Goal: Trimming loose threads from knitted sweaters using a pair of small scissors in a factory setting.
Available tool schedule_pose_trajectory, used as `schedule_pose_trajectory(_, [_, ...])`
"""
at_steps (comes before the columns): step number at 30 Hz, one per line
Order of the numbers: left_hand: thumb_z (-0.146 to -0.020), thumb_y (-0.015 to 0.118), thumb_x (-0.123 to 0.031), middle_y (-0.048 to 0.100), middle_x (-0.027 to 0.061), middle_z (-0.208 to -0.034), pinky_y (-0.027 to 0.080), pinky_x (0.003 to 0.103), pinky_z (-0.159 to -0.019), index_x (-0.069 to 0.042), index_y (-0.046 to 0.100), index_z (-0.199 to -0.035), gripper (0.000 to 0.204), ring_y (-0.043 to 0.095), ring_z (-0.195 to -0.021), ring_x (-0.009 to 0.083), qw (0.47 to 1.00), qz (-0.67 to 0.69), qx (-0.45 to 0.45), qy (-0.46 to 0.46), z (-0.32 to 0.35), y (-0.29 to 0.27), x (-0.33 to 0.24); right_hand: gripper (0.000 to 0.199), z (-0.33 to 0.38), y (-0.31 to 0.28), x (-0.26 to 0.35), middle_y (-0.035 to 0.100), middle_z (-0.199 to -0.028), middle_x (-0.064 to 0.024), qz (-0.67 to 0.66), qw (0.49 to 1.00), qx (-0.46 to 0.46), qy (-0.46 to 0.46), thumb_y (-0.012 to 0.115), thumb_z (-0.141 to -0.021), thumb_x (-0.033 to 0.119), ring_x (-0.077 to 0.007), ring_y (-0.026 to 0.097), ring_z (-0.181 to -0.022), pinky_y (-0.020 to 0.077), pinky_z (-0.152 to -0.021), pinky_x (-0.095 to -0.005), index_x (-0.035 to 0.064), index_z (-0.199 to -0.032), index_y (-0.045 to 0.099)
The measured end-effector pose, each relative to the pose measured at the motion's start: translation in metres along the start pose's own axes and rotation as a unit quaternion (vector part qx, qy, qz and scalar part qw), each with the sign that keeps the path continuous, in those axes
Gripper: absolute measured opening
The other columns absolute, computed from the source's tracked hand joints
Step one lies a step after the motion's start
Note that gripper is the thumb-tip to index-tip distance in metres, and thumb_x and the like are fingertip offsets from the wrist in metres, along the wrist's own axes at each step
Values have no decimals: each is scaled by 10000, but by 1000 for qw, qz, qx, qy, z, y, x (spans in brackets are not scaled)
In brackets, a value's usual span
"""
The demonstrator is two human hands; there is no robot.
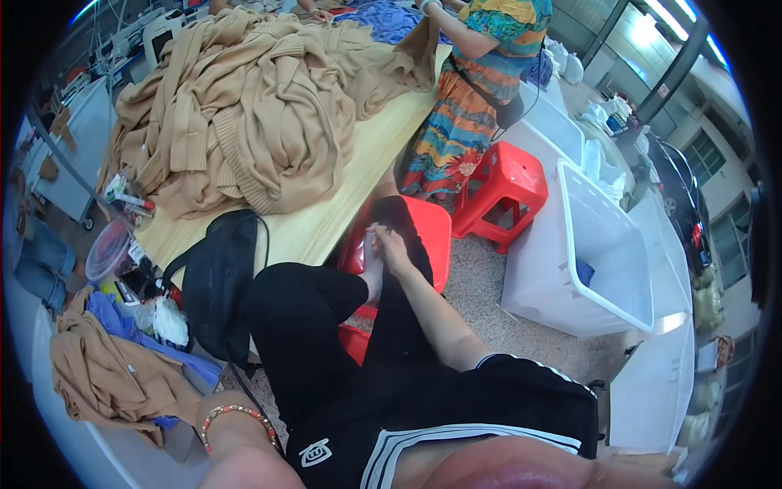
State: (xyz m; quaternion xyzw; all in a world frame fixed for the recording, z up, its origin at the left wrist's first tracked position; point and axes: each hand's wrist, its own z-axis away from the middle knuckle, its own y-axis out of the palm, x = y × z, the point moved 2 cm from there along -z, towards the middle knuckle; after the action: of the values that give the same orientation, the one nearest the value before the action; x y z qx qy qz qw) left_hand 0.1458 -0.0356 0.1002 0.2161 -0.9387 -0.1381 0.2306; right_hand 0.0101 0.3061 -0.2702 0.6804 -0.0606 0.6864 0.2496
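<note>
I sit in black trousers with one leg bent across. My right hand (393, 248) is closed round the front of my bare foot (373, 270), above a red stool (436, 232). At the lower left, my left hand (217, 401) shows only in part near a red-and-gold beaded bracelet (236, 411); its fingers are hidden. Beside it, a tan knit garment (114, 371) drapes over a white bin (61, 420). In front of me, a large heap of tan knit garments (252, 106) covers much of the wooden table (366, 159).
A black bag (224, 281) sits at the table's near corner. Across the table's right side stands a person in a patterned dress (464, 106), handling tan knit. To the right are another red stool (509, 179) and a white bin (538, 281) with dark blue cloth inside (584, 272).
</note>
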Motion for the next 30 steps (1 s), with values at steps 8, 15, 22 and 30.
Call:
schedule_pose_trajectory(8, [-912,528,-451,396,147,-1405,292,606,-1057,-47,392,-1311,584,378,-1309,370,988,129,66,-60,49,18,49,328,1,-15,-5,510,-695,46,24,1000,-3,-6,477,-984,351,-50,464,-572,389,-529,-195,68,-1048,629])
schedule_pose_trajectory(15, [-904,548,-431,420,96,-1400,280,585,-1074,-171,377,-1366,557,392,-1303,318,943,111,192,-249,0,57,91,324,-7,-8,-11,538,-708,36,13,1000,12,-15,479,-981,327,-54,481,-592,392,-549,-192,52,-1068,628])
schedule_pose_trajectory(22, [-907,546,-418,414,97,-1406,273,573,-1081,-168,378,-1367,550,383,-1309,309,944,155,170,-238,13,60,92,274,-4,-22,9,502,-727,46,1,998,-56,28,492,-973,280,-49,454,-657,366,-581,-176,76,-1046,659])
schedule_pose_trajectory(30, [-911,543,-403,406,98,-1413,265,558,-1089,-165,380,-1369,541,374,-1316,299,973,96,190,-88,-17,70,110,348,63,27,261,558,-806,-27,46,935,-45,-350,490,-972,350,-105,492,-658,401,-604,-225,25,-985,612])
